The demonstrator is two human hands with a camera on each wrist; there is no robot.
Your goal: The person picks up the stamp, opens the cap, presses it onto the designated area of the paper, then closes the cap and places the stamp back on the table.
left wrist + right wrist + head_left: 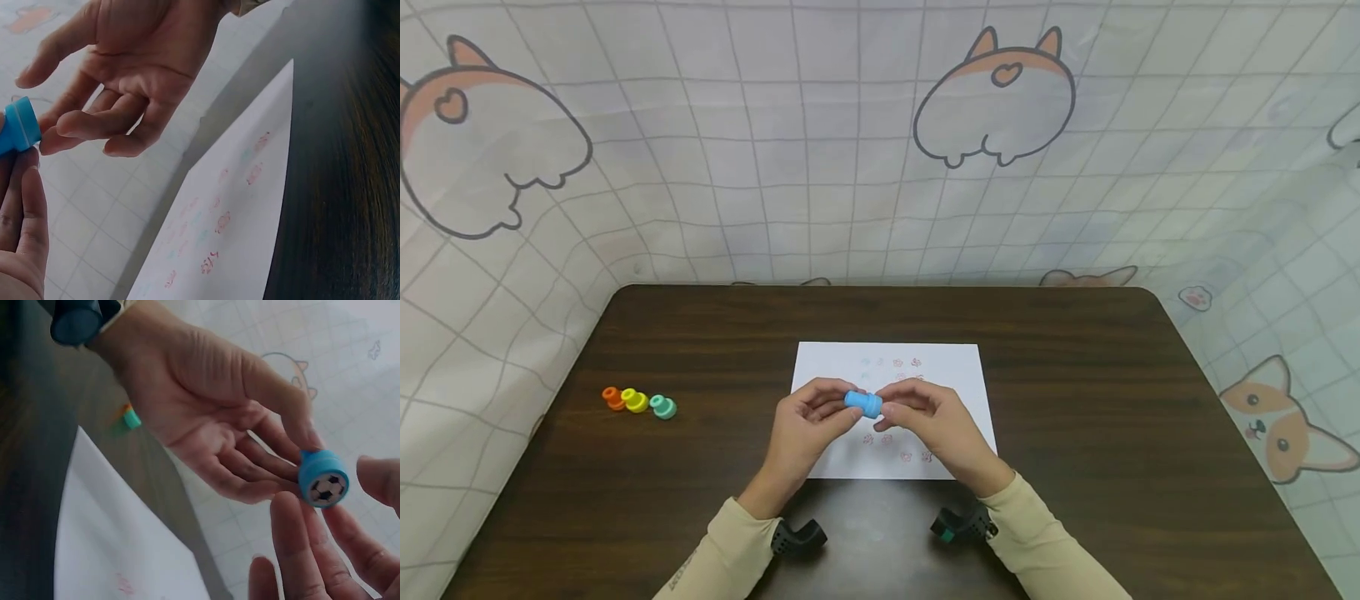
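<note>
A blue toy stamp point(863, 404) is held over a white sheet of paper point(820, 362) marked with small red and pale blue prints. Thumb and fingers of my left hand point(808, 425) pinch its left end. At the other end is my right hand point(936, 421); its fingertips touch or nearly touch the stamp point(24, 125), while the thumb stands apart in the left wrist view. A football picture shows on the end of the stamp point(325, 484) in the right wrist view.
Orange point(613, 398), yellow point(635, 401) and teal point(663, 407) stamps stand in a row on the dark wooden table point(1075, 375), off to the left. Behind the table hangs a white gridded cloth point(850, 167) with dog drawings.
</note>
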